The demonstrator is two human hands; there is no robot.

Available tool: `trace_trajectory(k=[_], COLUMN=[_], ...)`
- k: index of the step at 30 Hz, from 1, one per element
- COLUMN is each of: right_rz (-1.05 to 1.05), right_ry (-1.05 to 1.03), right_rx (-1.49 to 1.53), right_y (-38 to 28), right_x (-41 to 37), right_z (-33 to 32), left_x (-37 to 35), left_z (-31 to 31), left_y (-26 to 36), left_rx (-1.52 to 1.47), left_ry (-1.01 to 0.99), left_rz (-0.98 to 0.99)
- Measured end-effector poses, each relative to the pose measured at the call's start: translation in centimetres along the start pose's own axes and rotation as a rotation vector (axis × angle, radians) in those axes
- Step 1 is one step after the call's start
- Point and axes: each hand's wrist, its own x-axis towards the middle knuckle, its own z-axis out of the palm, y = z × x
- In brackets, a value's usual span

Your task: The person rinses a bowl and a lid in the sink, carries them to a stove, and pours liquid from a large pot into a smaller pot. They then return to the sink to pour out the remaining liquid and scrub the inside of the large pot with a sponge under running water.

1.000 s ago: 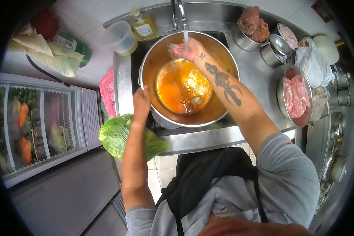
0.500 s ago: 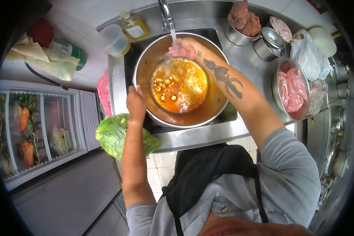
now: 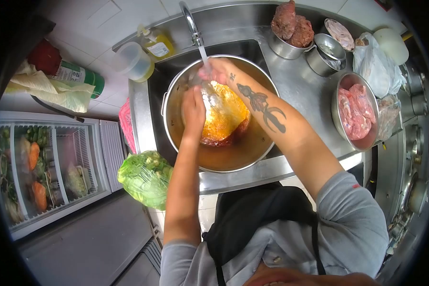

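Observation:
A large steel pot [image 3: 245, 161] stands in the sink, holding an orange-brown liquid [image 3: 224, 119]. Water runs from the faucet [image 3: 191, 26] onto my hands over the pot. My left hand [image 3: 194, 109] reaches in over the pot's left side, fingers stretched up toward the stream with nothing in them. My right hand [image 3: 214, 71] meets it from the far right side, directly under the water, its fingers smeared by motion and splash. The liquid's surface is bright and foamy below my hands.
Bagged lettuce [image 3: 145, 176] lies at the counter's front left. A soap bottle [image 3: 157, 44] and a plastic container [image 3: 134, 62] stand behind the sink's left corner. To the right are a bowl of raw meat [image 3: 355, 112], steel pots [image 3: 325, 57] and plastic bags [image 3: 374, 69]. A glass-topped freezer [image 3: 47, 162] stands left.
My left hand has let go of the pot's rim and moved right and up to the stream beside my right hand. The liquid now looks brighter and more churned.

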Motion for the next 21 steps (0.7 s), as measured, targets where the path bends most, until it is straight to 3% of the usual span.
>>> trace_trajectory(k=[2, 4, 5, 7, 8, 10, 12, 14, 17, 18, 21], right_rz=[-0.023, 0.075, 0.041, -0.019, -0.032, -0.047, -0.062, -0.149, -0.428, -0.402, -0.288], right_ry=[-0.083, -0.278, -0.259, -0.220, -0.216, -0.140, -0.003, 0.103, 0.268, 0.249, 0.122], right_rx=[0.257, 0.695, 0.692, 0.694, 0.761, 0.868, 0.707, 0.214, -0.825, -0.823, -0.229], right_y=[0.0, 0.9, 1.5, 2.9, 3.5, 4.3, 5.0, 6.1, 6.4, 6.2, 6.2], right_x=[-1.8, -3.7, -4.3, -6.1, -5.6, -4.2, -1.8, 1.2, 1.6, 1.1, 0.9], right_z=[-0.1, -1.0, -1.4, -1.6, -1.5, -1.1, 0.0, 0.2, 0.2, 0.1, 0.0], left_x=[4.1, 6.0, 6.9, 7.6, 7.7, 7.4, 6.1, 3.1, 1.1, 1.6, 4.5], left_z=[3.5, 6.0, 7.0, 8.5, 9.1, 9.5, 9.6, 9.0, 10.2, 10.0, 9.5], left_y=[-0.9, -2.0, -2.5, -3.6, -4.1, -4.2, -3.1, -0.1, 0.4, 0.0, -2.6], left_rx=[-0.837, -1.314, -1.553, -1.716, -1.785, -1.738, -1.678, -1.630, -1.638, -1.563, -1.573], left_ry=[-0.028, -0.048, -0.059, -0.303, -0.422, -0.179, -0.003, 0.100, 0.095, 0.103, 0.106], left_rz=[-0.796, -0.671, -0.588, -0.364, -0.248, -0.409, -0.478, -0.452, -0.783, -0.809, -0.612])
